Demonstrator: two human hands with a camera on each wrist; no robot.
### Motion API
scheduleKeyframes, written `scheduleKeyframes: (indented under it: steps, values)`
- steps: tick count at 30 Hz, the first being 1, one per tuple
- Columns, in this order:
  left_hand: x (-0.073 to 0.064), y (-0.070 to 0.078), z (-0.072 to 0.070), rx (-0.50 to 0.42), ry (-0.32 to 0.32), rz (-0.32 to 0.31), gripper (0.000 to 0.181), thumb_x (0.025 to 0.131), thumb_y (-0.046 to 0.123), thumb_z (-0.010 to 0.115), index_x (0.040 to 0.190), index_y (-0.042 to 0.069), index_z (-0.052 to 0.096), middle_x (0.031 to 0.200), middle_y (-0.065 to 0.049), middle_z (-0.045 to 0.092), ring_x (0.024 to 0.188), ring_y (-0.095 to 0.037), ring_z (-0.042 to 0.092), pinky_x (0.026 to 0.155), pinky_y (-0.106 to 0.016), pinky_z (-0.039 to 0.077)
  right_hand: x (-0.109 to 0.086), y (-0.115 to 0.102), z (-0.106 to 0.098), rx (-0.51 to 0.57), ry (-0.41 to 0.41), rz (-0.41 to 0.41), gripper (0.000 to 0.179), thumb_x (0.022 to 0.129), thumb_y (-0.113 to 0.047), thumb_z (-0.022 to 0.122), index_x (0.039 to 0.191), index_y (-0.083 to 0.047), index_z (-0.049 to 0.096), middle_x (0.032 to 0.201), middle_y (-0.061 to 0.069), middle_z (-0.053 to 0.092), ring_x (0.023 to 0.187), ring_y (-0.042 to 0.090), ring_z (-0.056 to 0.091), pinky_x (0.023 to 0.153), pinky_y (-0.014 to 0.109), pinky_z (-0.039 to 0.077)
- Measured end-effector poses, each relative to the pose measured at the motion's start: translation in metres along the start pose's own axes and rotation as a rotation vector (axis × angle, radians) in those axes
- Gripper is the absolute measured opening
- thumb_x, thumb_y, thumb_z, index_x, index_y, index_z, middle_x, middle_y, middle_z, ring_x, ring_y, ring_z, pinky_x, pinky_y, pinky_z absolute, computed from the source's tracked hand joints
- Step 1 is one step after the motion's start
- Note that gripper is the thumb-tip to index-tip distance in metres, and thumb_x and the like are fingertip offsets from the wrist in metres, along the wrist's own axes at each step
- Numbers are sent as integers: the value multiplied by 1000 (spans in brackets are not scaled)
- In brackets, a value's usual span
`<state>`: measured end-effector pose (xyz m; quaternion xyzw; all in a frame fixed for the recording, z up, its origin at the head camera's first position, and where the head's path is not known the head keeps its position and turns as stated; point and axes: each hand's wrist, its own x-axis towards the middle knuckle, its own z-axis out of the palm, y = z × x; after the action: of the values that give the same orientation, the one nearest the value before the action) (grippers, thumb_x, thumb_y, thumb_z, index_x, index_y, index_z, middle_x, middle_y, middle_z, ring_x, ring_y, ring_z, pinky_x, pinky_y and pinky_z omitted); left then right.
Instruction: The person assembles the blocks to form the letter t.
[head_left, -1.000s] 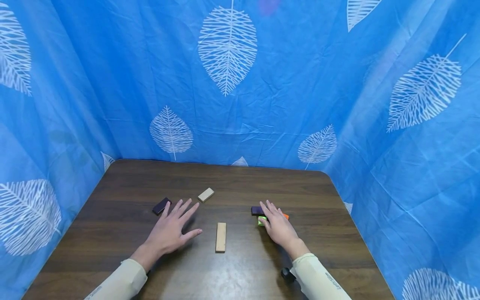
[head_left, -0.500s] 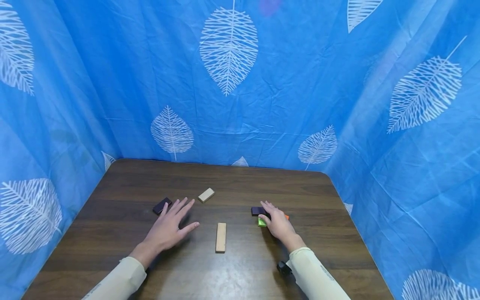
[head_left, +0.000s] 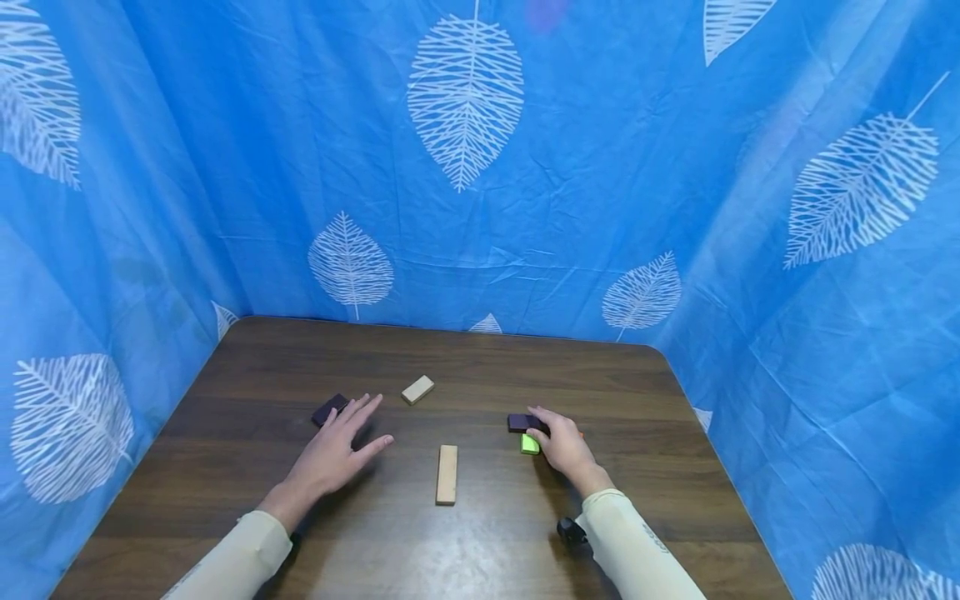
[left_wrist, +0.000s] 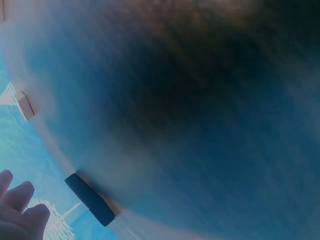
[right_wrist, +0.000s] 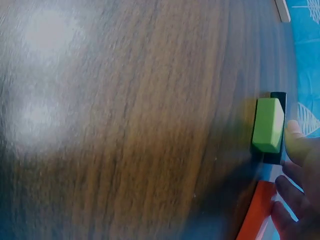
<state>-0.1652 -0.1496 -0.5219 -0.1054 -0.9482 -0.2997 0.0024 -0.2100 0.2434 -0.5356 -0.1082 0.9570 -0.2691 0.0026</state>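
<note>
My left hand [head_left: 327, 454] is spread over the left part of the table, palm down. Its fingertips overlap the near end of a dark block [head_left: 327, 410]; the same dark block [left_wrist: 91, 200] lies beyond the fingers in the left wrist view. My right hand [head_left: 564, 446] is over a small group of blocks, fingers bent and thumb apart. A dark block [head_left: 519, 423] and a bright green block [head_left: 529, 444] show beside its thumb. In the right wrist view, the thumb is beside the green block [right_wrist: 268, 125], and the fingertips are at the edge of an orange-red block [right_wrist: 256, 212].
A pale wooden block [head_left: 446, 475] lies lengthwise between the hands. Farther back is a shorter pale block [head_left: 417, 390], set at an angle. The brown wooden table [head_left: 360, 550] meets a blue leaf-patterned curtain [head_left: 570, 167] behind and at both sides.
My right hand's fingers have bent lower over the blocks, with the thumb drawn in, uncovering more of the green block. My left hand has drawn back slightly to the left.
</note>
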Motion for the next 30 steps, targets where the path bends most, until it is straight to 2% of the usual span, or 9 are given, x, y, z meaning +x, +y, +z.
scheduleKeyframes:
  steps: [5,8,11,19,24,30]
  values:
    - [2,-6,-2,-59,-7,-77,76,97,51,62,158,17,34,159,-21,33,145,-47,25,110,-67,21,-1,2,1,-8,1,0,36,98,-11,66,132,-2,65,135,23,60,126,41,54,104,53,41]
    - [3,-10,-3,-89,12,-105,75,97,50,64,158,18,35,159,-20,33,144,-46,27,107,-69,25,0,2,3,-6,7,-7,34,98,-12,66,131,-1,66,134,23,60,125,42,55,104,53,41]
    - [5,-14,-4,-103,51,-111,74,96,47,66,157,16,37,157,-21,35,143,-44,31,106,-68,27,0,3,4,-9,29,-9,32,98,-12,66,128,-1,67,133,23,61,125,42,55,104,53,41]
    - [10,-32,-9,-151,158,-114,68,94,36,73,151,11,45,150,-23,44,138,-45,38,107,-63,30,3,0,7,-5,76,47,30,96,-17,69,124,-4,70,127,20,65,121,41,57,102,53,42]
    - [11,-43,-13,-159,175,-158,68,94,34,74,150,10,46,149,-25,44,136,-47,39,106,-65,32,4,-1,11,-10,108,69,27,95,-19,71,119,-6,73,120,19,69,116,41,61,98,53,45]
    - [12,-47,-16,-165,201,-178,64,93,31,75,148,9,50,146,-26,46,131,-48,43,103,-65,35,6,-3,13,4,122,150,27,94,-22,73,119,-10,74,119,19,69,115,40,62,96,53,47]
